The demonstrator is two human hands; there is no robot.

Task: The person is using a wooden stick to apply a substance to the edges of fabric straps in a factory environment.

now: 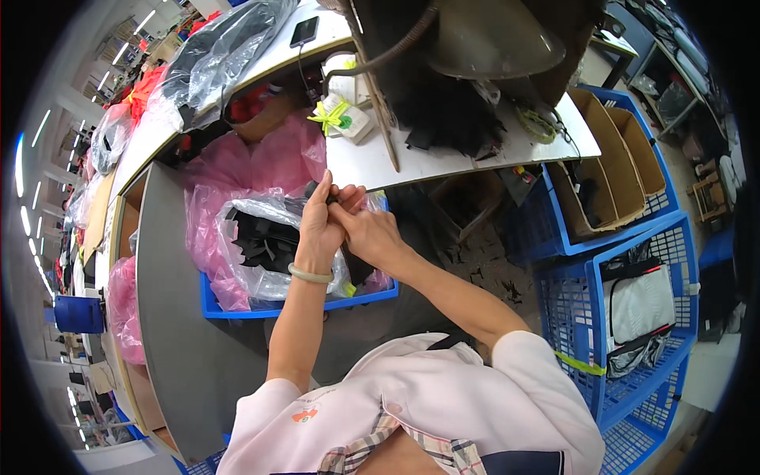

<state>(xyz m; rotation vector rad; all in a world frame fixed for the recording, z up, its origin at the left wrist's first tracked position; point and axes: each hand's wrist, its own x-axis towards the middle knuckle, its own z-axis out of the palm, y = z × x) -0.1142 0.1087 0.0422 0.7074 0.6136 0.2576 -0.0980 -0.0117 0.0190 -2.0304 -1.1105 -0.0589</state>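
"Where are the hands?"

"Near the middle of the frame, drawn together. The left hand is turned upward, and the right hand comes in from the lower right and meets it."

"Holding anything?"

"A small dark piece shows at the left hand's fingertips, so those fingers seem to be grasping it. The right hand's fingers are curled in against the left hand; whether they grip the piece too, I cannot tell, as they hide one another."

"And what is on the left wrist?"

"A pale bangle."

"What lies beneath?"

"A blue crate, left of centre. In it a clear plastic bag lies open around black strips, with pink plastic sheeting bunched at the left and behind."

"What's on the counter?"

"At the top of the frame, a heap of black scraps under a translucent shade. Left of the heap sits a small white box with a yellow-green ribbon, and farther up a smartphone with a cable."

"The right side?"

"A blue basket lying on its side with white and black packed goods inside; above it in the frame, another blue crate holding brown cardboard."
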